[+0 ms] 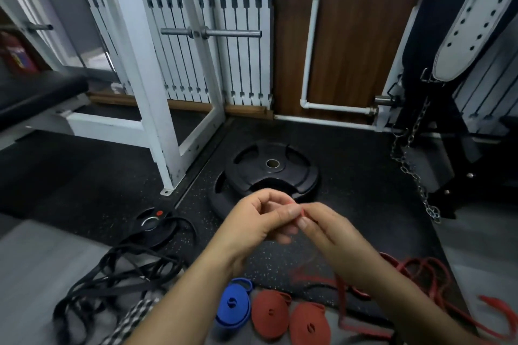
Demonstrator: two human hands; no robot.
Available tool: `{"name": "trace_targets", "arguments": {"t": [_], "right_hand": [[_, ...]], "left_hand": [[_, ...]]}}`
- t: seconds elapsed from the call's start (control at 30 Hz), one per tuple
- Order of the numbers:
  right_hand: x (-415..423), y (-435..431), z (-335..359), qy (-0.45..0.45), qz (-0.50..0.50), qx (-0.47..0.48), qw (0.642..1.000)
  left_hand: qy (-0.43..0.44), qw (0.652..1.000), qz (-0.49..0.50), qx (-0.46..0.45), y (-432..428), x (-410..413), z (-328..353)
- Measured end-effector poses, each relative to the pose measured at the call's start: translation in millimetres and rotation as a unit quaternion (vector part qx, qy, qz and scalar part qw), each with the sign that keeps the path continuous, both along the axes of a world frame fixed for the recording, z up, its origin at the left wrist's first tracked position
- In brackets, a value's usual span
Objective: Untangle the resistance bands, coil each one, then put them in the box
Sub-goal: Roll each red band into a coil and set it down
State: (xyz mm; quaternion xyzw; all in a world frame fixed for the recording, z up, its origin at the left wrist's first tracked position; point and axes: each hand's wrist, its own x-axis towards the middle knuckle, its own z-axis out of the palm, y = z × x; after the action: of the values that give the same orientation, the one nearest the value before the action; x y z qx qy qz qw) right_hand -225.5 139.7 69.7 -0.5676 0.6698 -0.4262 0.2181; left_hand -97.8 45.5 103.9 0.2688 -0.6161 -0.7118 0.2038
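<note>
My left hand [258, 221] and my right hand [328, 230] meet in the middle of the view and together pinch the end of a red resistance band [302, 211]. That band hangs down under my right forearm to a loose red tangle [420, 274] on the floor at the right. A coiled blue band [234, 307] and two coiled red bands [270, 314] [309, 325] lie in a row on the floor below my hands. A tangle of black bands [117, 274] lies at the lower left. No box is in view.
Stacked black weight plates [269, 173] lie on the rubber mat just beyond my hands, and a small plate [152, 225] sits to the left. A white rack frame [157, 109] stands at the left, a chain [414, 173] hangs at the right. A checkered cloth [131, 319] lies bottom left.
</note>
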Motion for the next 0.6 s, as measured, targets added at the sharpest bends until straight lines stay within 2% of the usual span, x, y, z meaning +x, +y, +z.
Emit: {"name": "trace_targets", "arguments": {"t": [0.07, 0.17, 0.23, 0.3, 0.37, 0.4, 0.47, 0.5, 0.53, 0.6], "right_hand": [[0, 3, -3, 0.017, 0.008, 0.012, 1.0], [-5, 4, -2, -0.059, -0.025, 0.014, 0.998], [-8, 4, 1, -0.047, -0.038, 0.009, 0.998], [-10, 4, 5, -0.007, -0.054, -0.012, 0.998], [-12, 6, 9, 0.017, -0.065, -0.025, 0.997], [-14, 7, 11, 0.028, -0.067, -0.024, 0.997], [-17, 8, 12, 0.051, -0.067, -0.005, 0.996], [-18, 8, 12, 0.059, -0.068, 0.011, 0.996], [-18, 9, 12, 0.064, -0.067, 0.024, 0.995], [-19, 10, 12, 0.06, -0.064, 0.029, 0.996]], "left_hand": [[-0.009, 1.0, 0.011, 0.017, 2, 0, -1], [0.023, 0.991, 0.06, 0.119, 1, 2, -1], [0.026, 0.988, 0.083, 0.131, -2, 3, -3], [0.005, 0.997, 0.068, 0.047, -5, 3, -7], [-0.046, 0.988, 0.037, -0.142, -5, 2, -11], [-0.08, 0.962, 0.031, -0.26, -4, 1, -14], [-0.139, 0.87, 0.037, -0.472, -2, -3, -20], [-0.147, 0.835, 0.041, -0.529, -1, -5, -22], [-0.148, 0.824, 0.034, -0.546, 1, -7, -22], [-0.143, 0.848, 0.005, -0.511, 3, -10, -22]]}}
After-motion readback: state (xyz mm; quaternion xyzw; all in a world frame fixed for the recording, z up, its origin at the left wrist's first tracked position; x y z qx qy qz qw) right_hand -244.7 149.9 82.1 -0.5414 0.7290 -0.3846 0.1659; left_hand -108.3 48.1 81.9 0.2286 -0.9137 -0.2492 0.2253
